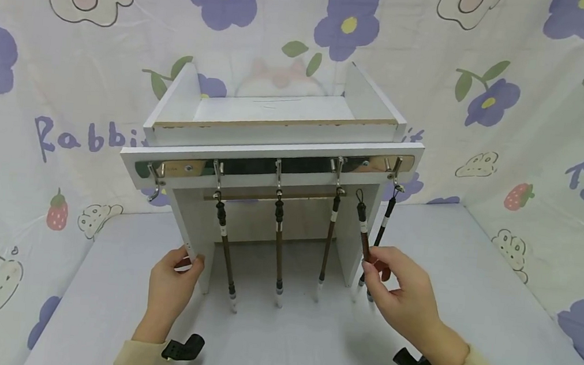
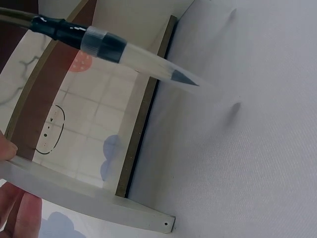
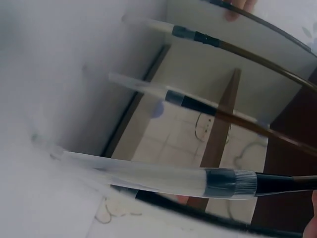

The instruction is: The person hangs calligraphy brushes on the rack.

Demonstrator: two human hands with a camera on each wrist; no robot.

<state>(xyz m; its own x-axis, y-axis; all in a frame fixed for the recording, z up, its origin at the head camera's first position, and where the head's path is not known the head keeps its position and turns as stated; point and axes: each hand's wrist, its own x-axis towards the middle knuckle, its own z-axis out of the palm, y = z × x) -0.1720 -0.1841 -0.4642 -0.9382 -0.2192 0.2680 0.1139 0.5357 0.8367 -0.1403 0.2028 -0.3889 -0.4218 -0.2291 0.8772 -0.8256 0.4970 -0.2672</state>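
Observation:
In the head view, my right hand [image 1: 402, 291] pinches a calligraphy brush [image 1: 363, 220] by its brown handle; the brush stands nearly upright, with its cord loop off the hooks. Its bristle end, in a clear cap [image 3: 138, 171], shows in the right wrist view, while the hand covers it in the head view. Several other brushes hang by their loops, among them a brown one [image 1: 279, 239] in the middle and a dark one [image 1: 385, 219] just behind the held brush. Fingers and thumb of my left hand [image 1: 174, 282] grip the front edge of the white rack's left side panel [image 2: 89, 193].
The white rack [image 1: 276, 129] stands on a pale cloth-covered table [image 1: 288, 344], with an open tray on top. Along its front runs a shiny metal strip with several hooks. The leftmost hook [image 1: 154, 185] holds nothing. A patterned curtain [image 1: 280, 19] hangs behind.

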